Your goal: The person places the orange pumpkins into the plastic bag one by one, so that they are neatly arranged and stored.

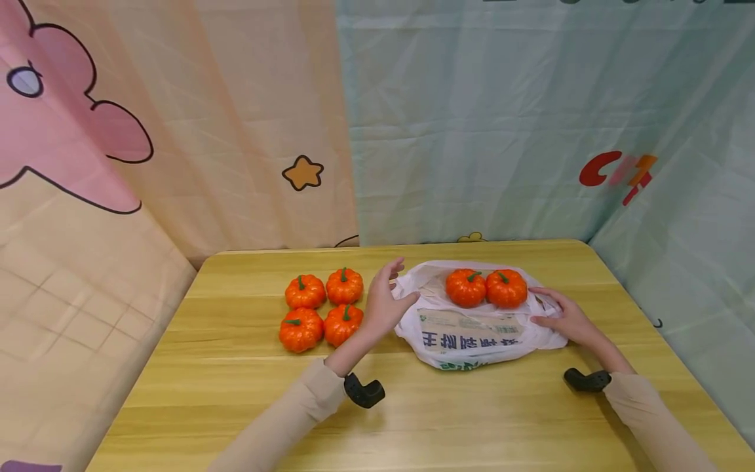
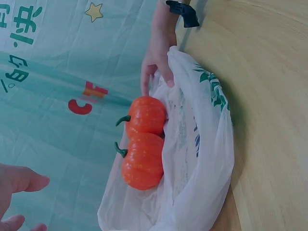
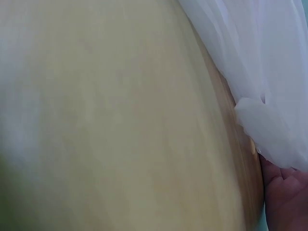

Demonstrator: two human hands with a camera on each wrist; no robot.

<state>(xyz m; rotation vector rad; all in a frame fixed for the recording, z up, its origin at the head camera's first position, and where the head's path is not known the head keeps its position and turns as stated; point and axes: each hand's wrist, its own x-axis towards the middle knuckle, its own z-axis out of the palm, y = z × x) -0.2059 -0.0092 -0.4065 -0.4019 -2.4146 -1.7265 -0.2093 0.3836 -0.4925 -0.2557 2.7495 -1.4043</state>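
Note:
A white plastic bag [image 1: 472, 341] with printed characters lies on the table. Two orange toy pumpkins, the left one [image 1: 465, 288] and the right one [image 1: 506, 288], sit side by side at its mouth, green stems showing. My left hand [image 1: 386, 303] is raised by the bag's left end, fingers apart and holding nothing. At the opposite end, my right hand [image 1: 567, 318] touches the bag, thumb and fingers spread over its side. In the right wrist view, white plastic [image 3: 269, 130] covers part of that hand.
Left of the left hand stand several more orange pumpkins [image 1: 302, 330] in a tight group on the wooden table [image 1: 236, 393]. A printed curtain [image 1: 460, 131] hangs behind the table and along its sides. Each wrist wears a black strap-on device [image 1: 364, 391].

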